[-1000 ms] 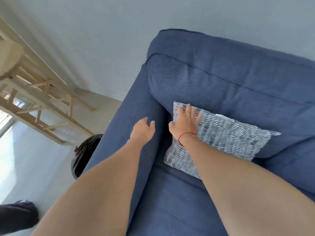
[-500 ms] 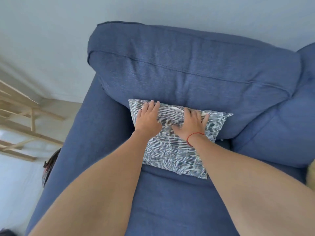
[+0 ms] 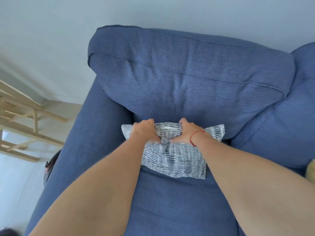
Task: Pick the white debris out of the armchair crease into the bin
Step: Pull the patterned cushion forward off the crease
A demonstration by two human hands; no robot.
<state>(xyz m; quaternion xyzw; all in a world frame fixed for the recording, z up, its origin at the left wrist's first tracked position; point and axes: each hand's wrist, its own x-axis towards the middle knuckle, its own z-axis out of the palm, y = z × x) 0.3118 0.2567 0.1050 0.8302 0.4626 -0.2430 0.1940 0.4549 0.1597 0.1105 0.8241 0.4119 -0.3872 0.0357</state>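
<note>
A blue armchair (image 3: 187, 79) fills the view, with its back cushion against the wall. A grey-and-white striped pillow (image 3: 173, 160) lies on the seat against the back cushion. My left hand (image 3: 144, 132) and my right hand (image 3: 185, 132) both grip the pillow's top edge, fingers curled behind it and thumbs pressed into its front. The crease behind the pillow is hidden, and no white debris shows. A dark bin (image 3: 50, 167) with a black liner peeks out on the floor beside the left armrest.
A light wooden rack (image 3: 22, 120) stands on the floor to the left. A second blue cushion (image 3: 281, 137) sits at the right, with a yellowish object (image 3: 311, 171) at the right edge. The pale wall is behind the chair.
Both hands went from lying flat on the pillow to curling over its top edge and gripping it. The pillow is bunched between them. The view has shifted further right, centring on the chair.
</note>
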